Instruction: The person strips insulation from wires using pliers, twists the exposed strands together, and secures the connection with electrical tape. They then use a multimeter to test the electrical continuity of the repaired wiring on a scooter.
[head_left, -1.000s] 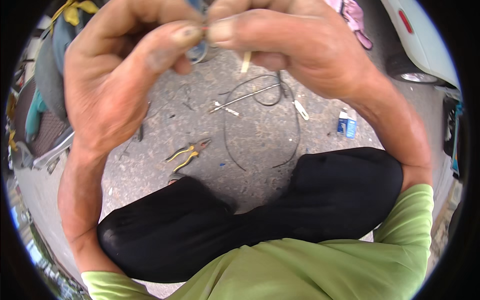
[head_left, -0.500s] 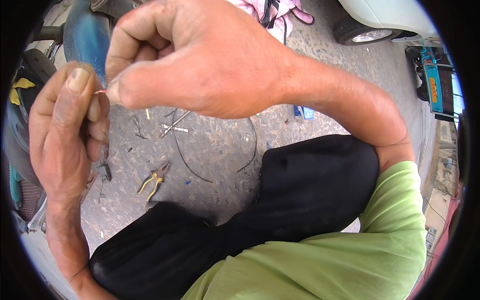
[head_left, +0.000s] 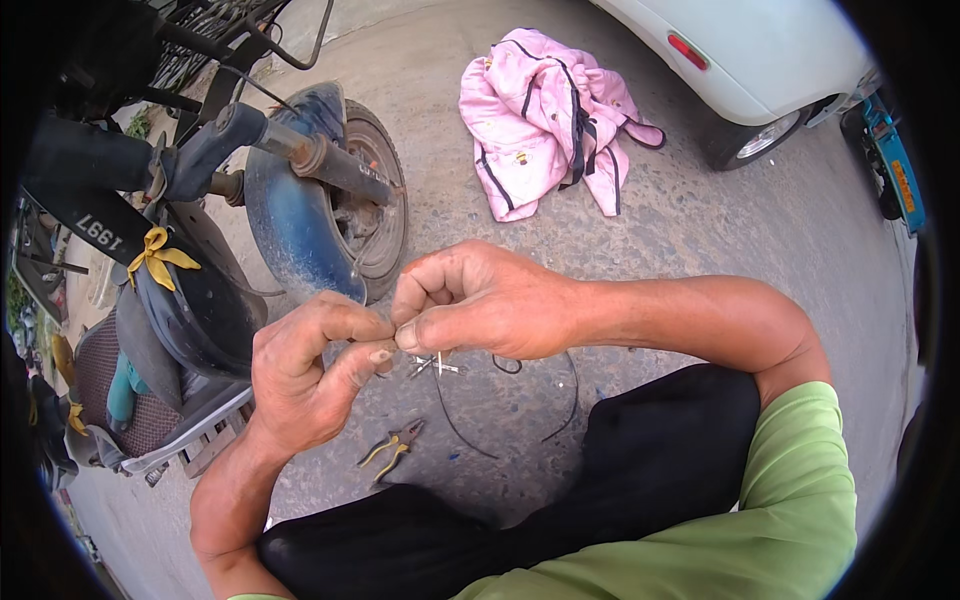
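My left hand [head_left: 318,368] and my right hand [head_left: 490,305] meet fingertip to fingertip in front of the blue wheel guard. Both are closed in a pinch. A thin wire with a bit of red showed between them half a second ago; now the fingers cover it. Below the hands, a pair of pliers [head_left: 392,447] with yellow and black handles lies on the ground. A thin black cable [head_left: 455,432] curves beside it, and a silvery metal tool [head_left: 436,368] lies partly hidden behind my hands.
A three-wheeled vehicle's front wheel [head_left: 375,215] with a blue mudguard [head_left: 295,225] stands at upper left. Its dark body [head_left: 205,320] bears a yellow knotted cloth [head_left: 160,258]. A pink padded cover [head_left: 545,125] lies crumpled ahead. A white car [head_left: 760,60] stands at upper right.
My view has tilted up, so the wheel and pink cover show more fully. Both hands now sit lower and nearer the middle, still pinched together; the red bit of wire is hidden.
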